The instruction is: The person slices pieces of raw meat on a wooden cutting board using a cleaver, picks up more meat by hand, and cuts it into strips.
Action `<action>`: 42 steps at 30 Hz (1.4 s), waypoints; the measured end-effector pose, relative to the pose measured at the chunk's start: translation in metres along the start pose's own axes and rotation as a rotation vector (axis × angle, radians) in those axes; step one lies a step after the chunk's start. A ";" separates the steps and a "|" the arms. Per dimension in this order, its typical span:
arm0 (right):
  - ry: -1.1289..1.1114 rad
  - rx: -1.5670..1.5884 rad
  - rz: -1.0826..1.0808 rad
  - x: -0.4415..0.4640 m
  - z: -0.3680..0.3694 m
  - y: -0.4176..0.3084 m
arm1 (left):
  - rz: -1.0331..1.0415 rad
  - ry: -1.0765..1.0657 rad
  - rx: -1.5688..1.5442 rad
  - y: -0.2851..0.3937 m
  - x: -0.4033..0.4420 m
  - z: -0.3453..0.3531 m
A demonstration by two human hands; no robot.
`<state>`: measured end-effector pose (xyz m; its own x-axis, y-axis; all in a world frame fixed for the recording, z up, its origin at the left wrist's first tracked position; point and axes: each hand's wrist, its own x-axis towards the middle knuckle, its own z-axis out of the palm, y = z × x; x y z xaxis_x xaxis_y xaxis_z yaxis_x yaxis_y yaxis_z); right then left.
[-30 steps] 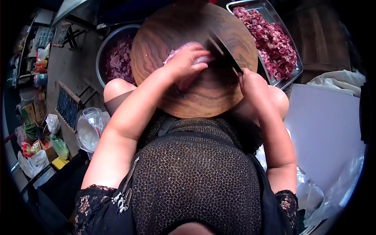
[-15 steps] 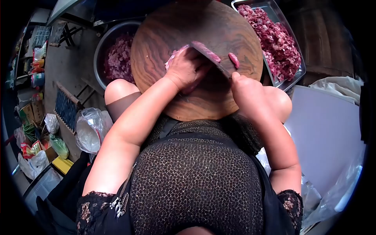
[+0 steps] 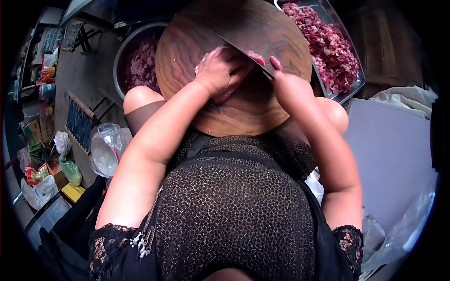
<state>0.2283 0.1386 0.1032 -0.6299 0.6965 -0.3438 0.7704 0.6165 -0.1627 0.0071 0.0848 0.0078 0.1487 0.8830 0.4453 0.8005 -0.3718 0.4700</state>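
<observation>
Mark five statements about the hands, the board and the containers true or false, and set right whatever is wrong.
1. The right hand grips a knife. True.
2. The left hand is clear of the meat. False: the left hand holds the meat against the board.
3. The board is square. False: it is round.
4. A metal tray of cut meat stands to the board's right. True.
5. The bowl on the left is empty. False: the bowl also contains cut meat.
</observation>
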 end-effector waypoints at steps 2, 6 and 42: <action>0.026 0.071 0.069 -0.025 0.005 0.021 | -0.077 -0.101 -0.094 0.004 0.004 -0.008; 0.216 0.098 0.107 -0.041 0.012 0.027 | -0.028 -0.040 0.012 -0.002 0.007 -0.028; 0.235 0.201 0.167 -0.037 0.020 0.028 | -0.031 -0.099 0.021 0.011 -0.024 -0.011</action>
<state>0.2754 0.1230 0.0928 -0.4810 0.8615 -0.1628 0.8541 0.4186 -0.3088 0.0063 0.0561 0.0106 0.1798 0.9183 0.3526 0.8176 -0.3389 0.4656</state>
